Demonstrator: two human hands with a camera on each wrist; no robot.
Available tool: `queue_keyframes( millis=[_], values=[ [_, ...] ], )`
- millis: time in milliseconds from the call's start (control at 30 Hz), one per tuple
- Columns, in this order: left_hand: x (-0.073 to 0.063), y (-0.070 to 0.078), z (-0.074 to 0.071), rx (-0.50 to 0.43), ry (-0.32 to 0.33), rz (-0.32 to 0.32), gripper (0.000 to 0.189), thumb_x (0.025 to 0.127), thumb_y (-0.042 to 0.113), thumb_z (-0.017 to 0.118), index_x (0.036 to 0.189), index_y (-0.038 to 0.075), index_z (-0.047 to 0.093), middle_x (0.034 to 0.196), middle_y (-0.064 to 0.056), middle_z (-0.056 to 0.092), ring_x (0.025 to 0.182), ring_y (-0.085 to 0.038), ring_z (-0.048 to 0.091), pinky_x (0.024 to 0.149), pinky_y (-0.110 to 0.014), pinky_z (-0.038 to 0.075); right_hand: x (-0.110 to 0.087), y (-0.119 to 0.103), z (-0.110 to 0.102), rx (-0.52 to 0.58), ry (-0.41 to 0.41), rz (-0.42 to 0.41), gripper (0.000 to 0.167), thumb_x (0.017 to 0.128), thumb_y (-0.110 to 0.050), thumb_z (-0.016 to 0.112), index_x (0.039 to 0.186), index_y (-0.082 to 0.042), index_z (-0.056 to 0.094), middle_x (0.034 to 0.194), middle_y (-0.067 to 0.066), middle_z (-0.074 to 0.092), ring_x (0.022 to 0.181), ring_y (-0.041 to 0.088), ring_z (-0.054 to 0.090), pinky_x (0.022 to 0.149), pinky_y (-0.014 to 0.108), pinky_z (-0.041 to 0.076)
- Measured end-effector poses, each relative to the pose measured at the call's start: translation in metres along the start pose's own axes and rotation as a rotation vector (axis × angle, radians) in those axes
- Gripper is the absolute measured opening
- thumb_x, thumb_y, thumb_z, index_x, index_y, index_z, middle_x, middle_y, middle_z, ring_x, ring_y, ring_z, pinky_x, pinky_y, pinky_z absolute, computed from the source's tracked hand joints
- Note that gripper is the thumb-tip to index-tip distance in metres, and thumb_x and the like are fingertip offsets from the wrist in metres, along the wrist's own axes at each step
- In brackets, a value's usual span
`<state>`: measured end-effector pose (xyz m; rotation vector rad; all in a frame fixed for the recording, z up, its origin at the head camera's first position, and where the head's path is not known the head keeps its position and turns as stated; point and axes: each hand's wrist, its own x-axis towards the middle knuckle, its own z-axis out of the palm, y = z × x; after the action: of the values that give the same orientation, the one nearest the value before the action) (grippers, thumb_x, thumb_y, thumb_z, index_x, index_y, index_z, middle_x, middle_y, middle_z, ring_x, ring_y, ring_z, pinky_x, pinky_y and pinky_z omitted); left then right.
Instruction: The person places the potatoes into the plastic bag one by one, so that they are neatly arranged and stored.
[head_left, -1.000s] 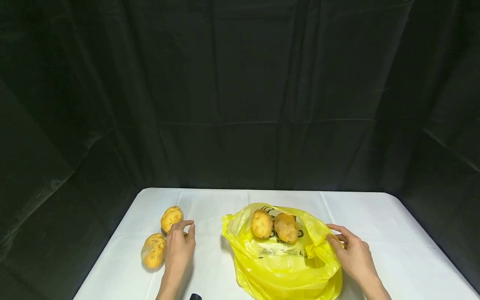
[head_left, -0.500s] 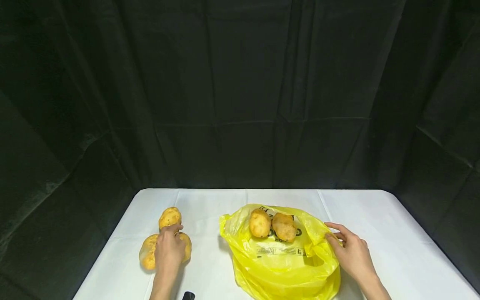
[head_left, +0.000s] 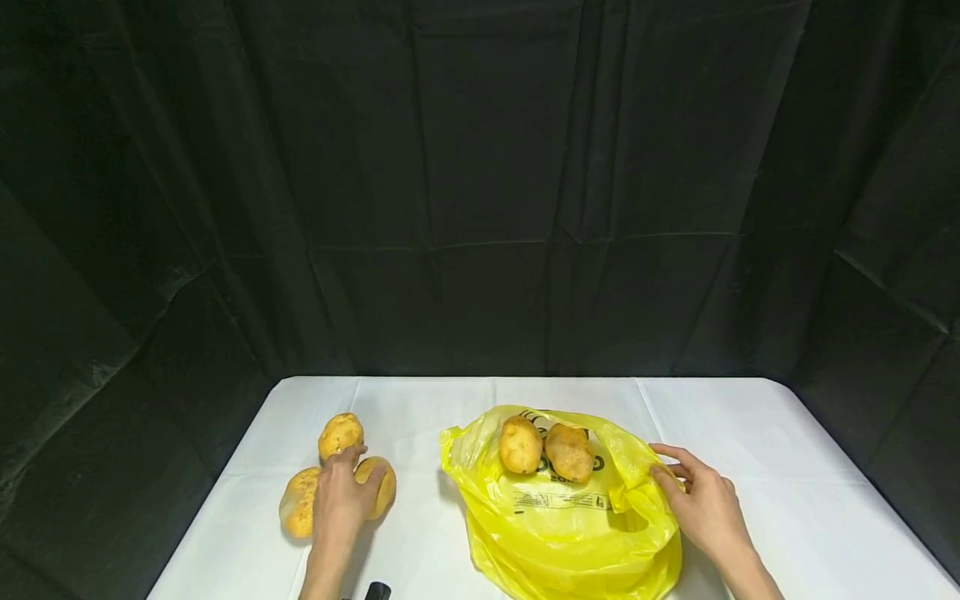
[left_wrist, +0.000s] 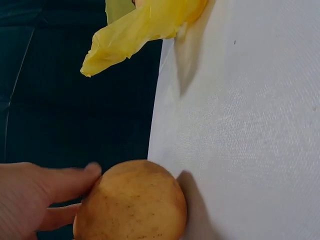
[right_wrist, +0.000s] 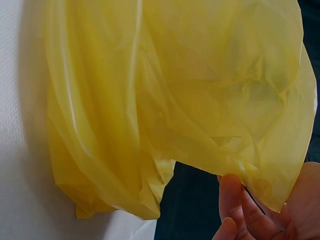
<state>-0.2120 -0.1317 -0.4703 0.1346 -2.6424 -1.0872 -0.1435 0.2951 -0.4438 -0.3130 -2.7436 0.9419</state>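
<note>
My left hand (head_left: pixel 341 496) is at a potato (head_left: pixel 384 492) on the left of the table, its thumb lying over the potato. In the left wrist view this potato (left_wrist: pixel 135 205) stands close to the table, a fingertip at its edge; other fingers pass behind it. One potato (head_left: pixel 341 435) lies just beyond the hand, and another (head_left: pixel 298 504) lies to its left. My right hand (head_left: pixel 705 504) pinches the rim of a yellow plastic bag (head_left: pixel 570 554). Two potatoes, a rounder one (head_left: pixel 521 446) and a longer one (head_left: pixel 570 454), lie in the bag's mouth.
A white cloth (head_left: pixel 427 417) covers the table. Black curtains (head_left: pixel 480 208) stand behind it and along both sides. A small black object (head_left: pixel 377 592) shows at the bottom edge near the left forearm.
My left hand has moved slightly left. The potato at its thumb, earlier hidden behind the hand, has come into view and shifted right. The right hand keeps its hold on the bag.
</note>
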Motion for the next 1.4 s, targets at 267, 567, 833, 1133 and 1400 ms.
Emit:
queue_keyframes(
  millis=[267,567,833,1133,1400],
  values=[
    [0.000,0.000,-0.001,0.091,-0.194,-0.044,0.060,0.089,0.036,0.069,0.132,-0.003,0.055,0.127,-0.030,0.056,0.116,-0.050,0.051,0.091,-0.061,0.041,0.000,0.002,-0.001,0.001,0.005,-0.005,0.035,0.097,-0.014,0.061,0.131,-0.005,0.058,0.105,0.022,0.069,0.063,0.019,0.046,0.056,0.029,0.035],
    [0.001,-0.001,-0.009,0.045,-0.325,-0.068,0.058,0.093,0.040,0.064,0.134,0.001,0.053,0.127,-0.029,0.056,0.119,-0.051,0.049,0.092,-0.062,0.041,-0.001,0.001,-0.001,0.008,0.002,-0.004,0.035,0.096,-0.014,0.061,0.130,-0.005,0.059,0.105,0.022,0.069,0.062,0.018,0.046,0.055,0.028,0.035],
    [0.001,-0.001,-0.014,0.015,-0.380,-0.058,0.063,0.086,0.038,0.074,0.133,0.002,0.053,0.129,-0.027,0.055,0.119,-0.049,0.048,0.092,-0.061,0.041,-0.001,0.001,-0.001,0.011,-0.006,0.007,0.035,0.097,-0.014,0.060,0.131,-0.005,0.059,0.105,0.022,0.069,0.063,0.019,0.046,0.054,0.028,0.035],
    [0.001,0.002,-0.013,0.023,-0.392,-0.092,0.070,0.082,0.042,0.077,0.133,0.001,0.054,0.123,-0.026,0.058,0.114,-0.043,0.053,0.089,-0.058,0.044,-0.001,0.001,-0.001,0.006,-0.012,0.013,0.035,0.097,-0.015,0.060,0.130,-0.005,0.059,0.104,0.021,0.069,0.065,0.019,0.047,0.057,0.029,0.036],
    [0.004,0.004,-0.012,-0.040,-0.386,-0.143,0.074,0.079,0.047,0.079,0.132,0.001,0.054,0.113,-0.022,0.060,0.104,-0.037,0.056,0.078,-0.049,0.051,-0.001,0.002,-0.001,0.004,-0.008,0.000,0.034,0.096,-0.014,0.061,0.129,-0.005,0.060,0.105,0.023,0.069,0.069,0.019,0.052,0.060,0.030,0.040]
  ],
)
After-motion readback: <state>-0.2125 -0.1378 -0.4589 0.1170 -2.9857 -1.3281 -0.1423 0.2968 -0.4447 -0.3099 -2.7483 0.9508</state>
